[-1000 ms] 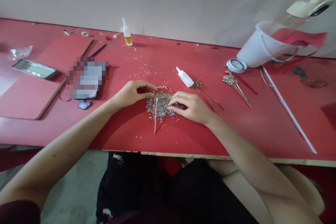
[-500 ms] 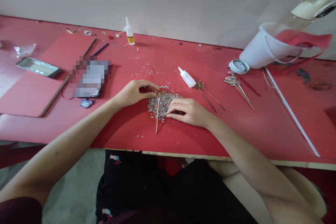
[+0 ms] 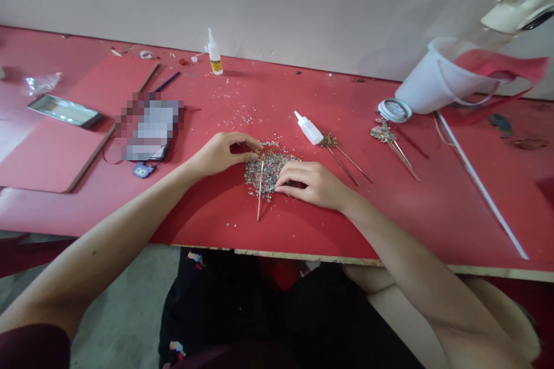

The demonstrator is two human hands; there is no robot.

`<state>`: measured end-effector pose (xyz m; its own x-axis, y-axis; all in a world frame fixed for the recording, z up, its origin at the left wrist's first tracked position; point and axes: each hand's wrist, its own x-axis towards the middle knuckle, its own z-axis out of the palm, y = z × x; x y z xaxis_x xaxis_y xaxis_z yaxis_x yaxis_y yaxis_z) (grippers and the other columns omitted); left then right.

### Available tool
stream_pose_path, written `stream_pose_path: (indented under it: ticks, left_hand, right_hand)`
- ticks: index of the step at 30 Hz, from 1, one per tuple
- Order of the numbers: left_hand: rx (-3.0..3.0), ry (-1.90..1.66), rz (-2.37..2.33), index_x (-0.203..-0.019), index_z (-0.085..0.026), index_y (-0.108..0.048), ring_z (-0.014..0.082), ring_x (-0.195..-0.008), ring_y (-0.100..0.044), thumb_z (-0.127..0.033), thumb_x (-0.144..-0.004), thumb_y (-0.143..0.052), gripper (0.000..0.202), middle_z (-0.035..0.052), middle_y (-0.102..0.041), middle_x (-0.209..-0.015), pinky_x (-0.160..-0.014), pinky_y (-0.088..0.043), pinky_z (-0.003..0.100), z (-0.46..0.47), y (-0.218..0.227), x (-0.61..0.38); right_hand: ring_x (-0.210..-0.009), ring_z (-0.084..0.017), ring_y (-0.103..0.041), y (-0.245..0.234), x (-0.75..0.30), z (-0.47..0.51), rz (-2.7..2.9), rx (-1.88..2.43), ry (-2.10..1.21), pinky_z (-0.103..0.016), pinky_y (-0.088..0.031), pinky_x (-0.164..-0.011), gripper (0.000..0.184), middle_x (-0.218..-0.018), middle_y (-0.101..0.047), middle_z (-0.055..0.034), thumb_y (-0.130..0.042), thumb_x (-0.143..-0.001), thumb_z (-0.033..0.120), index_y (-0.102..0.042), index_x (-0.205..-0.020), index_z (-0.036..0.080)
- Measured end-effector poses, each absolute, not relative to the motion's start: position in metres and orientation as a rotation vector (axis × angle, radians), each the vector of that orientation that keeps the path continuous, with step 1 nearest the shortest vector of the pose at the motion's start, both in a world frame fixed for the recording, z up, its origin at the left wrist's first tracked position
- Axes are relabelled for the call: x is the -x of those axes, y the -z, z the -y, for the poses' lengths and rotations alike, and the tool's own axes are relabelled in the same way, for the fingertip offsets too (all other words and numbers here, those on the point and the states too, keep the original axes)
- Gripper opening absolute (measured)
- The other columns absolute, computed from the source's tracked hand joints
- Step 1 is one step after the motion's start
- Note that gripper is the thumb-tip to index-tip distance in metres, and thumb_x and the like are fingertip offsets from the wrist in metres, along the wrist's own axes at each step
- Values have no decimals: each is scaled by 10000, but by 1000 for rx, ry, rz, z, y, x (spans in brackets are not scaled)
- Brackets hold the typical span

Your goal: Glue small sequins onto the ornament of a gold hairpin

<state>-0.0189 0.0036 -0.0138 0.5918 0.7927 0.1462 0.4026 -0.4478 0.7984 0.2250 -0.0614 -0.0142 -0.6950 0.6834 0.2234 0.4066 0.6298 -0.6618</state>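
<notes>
My left hand (image 3: 225, 153) is closed in a pinch on the ornate head of a gold-coloured hairpin (image 3: 260, 189). The hairpin's prong points down toward the table edge, across a pile of small glittering chips (image 3: 253, 177). At the right side of that pile, my right hand (image 3: 312, 184) has its fingers bent and pressed together among the chips; whatever they grip is too small or hidden. Just beyond the right hand lie a white glue bottle (image 3: 309, 129) on its side and a second hairpin (image 3: 344, 157) with two prongs.
A decorated hairpin (image 3: 392, 143) and a small round tub (image 3: 395, 110) lie to the right, before a white bucket (image 3: 426, 78). At the back stands another glue bottle (image 3: 215, 57). Leftward are a phone (image 3: 153, 127), a blue tag (image 3: 143, 169), a tray (image 3: 64, 110) and red boards (image 3: 38, 155).
</notes>
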Motion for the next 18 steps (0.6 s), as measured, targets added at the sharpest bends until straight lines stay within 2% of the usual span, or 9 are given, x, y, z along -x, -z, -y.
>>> stream_pose_path:
  ticks: [5,11,15,18]
  left_hand:
    - [-2089,-650,-962,-978,-164,-688,152,-889,-673,-319,-810,-660,230,50,-737,-950,-858,-515,267,-1,9,18]
    - [-2081,-654,-942,-980,-176,-688,150,-896,-673,-313,-809,-658,221,48,-734,-967,-855,-514,272,1,10,16]
    - [-2067,-679,-932,-989,-173,-689,143,-879,-667,-301,-804,-667,226,45,-730,-949,-837,-511,260,3,11,14]
    - [-2059,-686,-913,-987,-173,-690,138,-859,-663,-293,-806,-664,219,43,-729,-949,-827,-510,254,5,9,11]
  right_hand:
    - [-829,-141,-595,11,-227,60,2241,933,-732,-295,-466,-770,122,-875,-646,-33,-564,-908,269,-647,-854,198]
    - [-743,-134,-568,12,-226,60,2053,1049,-600,-287,-457,-682,128,-827,-621,-23,-593,-888,318,-640,-836,210]
    - [-787,-140,-595,15,-224,60,1927,1189,-583,-283,-465,-716,165,-891,-645,-34,-526,-925,342,-620,-963,212]
    - [-725,-127,-573,19,-218,59,1879,1286,-620,-273,-447,-671,242,-854,-632,-32,-450,-956,387,-592,-1021,202]
